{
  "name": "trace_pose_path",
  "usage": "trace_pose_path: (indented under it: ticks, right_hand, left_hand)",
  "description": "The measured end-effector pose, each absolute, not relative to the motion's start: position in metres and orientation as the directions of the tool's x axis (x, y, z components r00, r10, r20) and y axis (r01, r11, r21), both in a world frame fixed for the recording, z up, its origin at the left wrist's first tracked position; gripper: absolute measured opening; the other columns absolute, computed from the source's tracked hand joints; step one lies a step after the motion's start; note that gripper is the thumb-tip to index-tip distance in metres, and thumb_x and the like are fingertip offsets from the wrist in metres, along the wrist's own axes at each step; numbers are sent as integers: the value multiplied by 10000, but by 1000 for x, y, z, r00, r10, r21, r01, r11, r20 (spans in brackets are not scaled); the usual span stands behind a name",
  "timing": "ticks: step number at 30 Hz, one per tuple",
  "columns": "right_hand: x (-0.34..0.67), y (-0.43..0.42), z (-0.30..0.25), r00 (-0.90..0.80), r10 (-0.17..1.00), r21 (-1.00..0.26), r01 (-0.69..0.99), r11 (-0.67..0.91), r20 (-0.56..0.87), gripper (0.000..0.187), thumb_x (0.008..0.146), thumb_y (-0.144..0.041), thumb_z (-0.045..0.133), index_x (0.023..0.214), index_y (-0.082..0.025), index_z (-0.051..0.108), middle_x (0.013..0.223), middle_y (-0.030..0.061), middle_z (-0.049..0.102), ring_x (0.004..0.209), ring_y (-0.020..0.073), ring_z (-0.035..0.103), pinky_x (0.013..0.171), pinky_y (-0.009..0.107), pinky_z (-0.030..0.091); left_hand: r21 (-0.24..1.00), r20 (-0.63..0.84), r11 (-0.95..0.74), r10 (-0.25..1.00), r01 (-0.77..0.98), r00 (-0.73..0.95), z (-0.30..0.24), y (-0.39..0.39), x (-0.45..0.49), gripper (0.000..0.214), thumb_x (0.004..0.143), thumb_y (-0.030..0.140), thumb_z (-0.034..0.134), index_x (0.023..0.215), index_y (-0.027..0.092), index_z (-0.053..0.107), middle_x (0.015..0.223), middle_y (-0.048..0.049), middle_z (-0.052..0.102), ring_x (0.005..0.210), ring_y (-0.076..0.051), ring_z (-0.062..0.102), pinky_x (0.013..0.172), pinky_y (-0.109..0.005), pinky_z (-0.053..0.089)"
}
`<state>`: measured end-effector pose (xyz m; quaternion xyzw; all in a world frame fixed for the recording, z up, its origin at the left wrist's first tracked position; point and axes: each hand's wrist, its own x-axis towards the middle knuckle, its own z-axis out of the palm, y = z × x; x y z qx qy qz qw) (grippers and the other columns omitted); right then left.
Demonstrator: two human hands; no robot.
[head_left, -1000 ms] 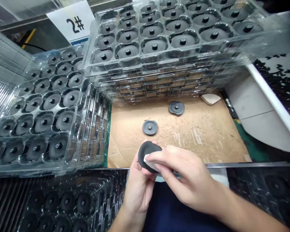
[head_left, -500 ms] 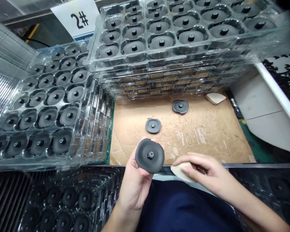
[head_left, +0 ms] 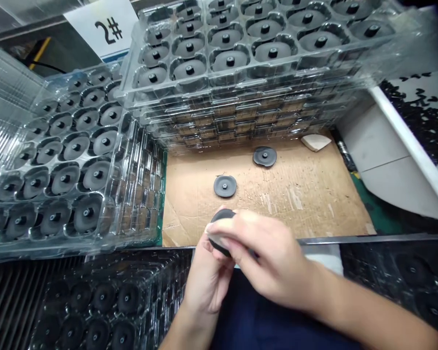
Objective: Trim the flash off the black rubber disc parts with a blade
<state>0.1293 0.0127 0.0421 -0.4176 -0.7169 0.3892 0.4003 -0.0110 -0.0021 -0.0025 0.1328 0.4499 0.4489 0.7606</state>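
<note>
Left hand cradling black rubber disc | right hand pressed over it | only dark rim showing

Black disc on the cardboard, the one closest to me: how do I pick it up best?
Pinch the disc by its outer rim with thumb and finger, coming down from above on the side nearest you. It lies flat on the cardboard, small centre stud up, so the rim probably grips easier. That side also keeps you away from the clear plastic trays.
</note>
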Motion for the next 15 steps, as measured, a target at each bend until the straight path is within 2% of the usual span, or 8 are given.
trace_pose_path:
  ticks: [2,4,5,8,11,13,15]
  right_hand:
    - [135,3,35,-377,911,-929,251,272,165,214,885,-118,457,989,-154,641,806,32,659,724,121,604,681,225,489]
    - [145,-10,19,-520,852,-959,266,99,-56,188,877,-135,495,915,-199,667,775,-4,672,686,105,618,640,200,484]
    - [152,-17,9,-527,836,-951,308,21,-152,179,875,-154,506,884,-209,676,780,-7,684,691,112,631,641,208,487]
    - [172,-30,-15,-292,908,-883,445,-150,-301,208,891,-262,482,906,-203,681,885,44,708,804,188,657,677,289,507]
    - [177,-28,-7,-124,958,-874,454,-176,-257,220,894,-319,480,969,-231,667,944,52,695,835,204,649,620,282,504]
    - [167,-20,14,-96,987,-912,403,-82,-131,182,889,-286,505,994,-260,651,934,30,682,794,170,641,585,243,495]
    - [151,-11,36,-95,993,-934,344,100,71,190,882,-213,513,1026,-249,630,910,25,669,764,147,627,616,233,504]
  left_hand:
    - [601,-555,549,810,-581,191,-1,0,-12,506,614,229,793,1095,255,639,1048,-20,695,971,-177,646,851,-220,506]
    - [581,-557,536,811,-613,181,1,1,-16,480,547,238,830,1003,259,681,992,2,712,902,-169,670,816,-213,523]
    - [571,-561,528,810,-628,170,3,2,-17,472,526,241,839,973,263,692,973,10,718,873,-168,678,808,-220,530]
    - [557,-574,532,802,-638,168,6,3,-18,515,514,200,843,999,274,686,968,9,720,825,-162,687,779,-222,540]
    - [535,-594,564,781,-629,195,7,1,-12,570,532,139,826,1062,268,662,992,-6,714,853,-157,679,768,-200,530]
    - [535,-584,562,786,-631,204,8,-2,-6,583,533,137,826,1075,265,654,1013,-9,709,911,-153,661,793,-188,515]
    - [549,-555,561,799,-619,232,8,-6,-3,567,560,182,821,1092,258,644,1025,-16,704,946,-155,646,810,-193,509]
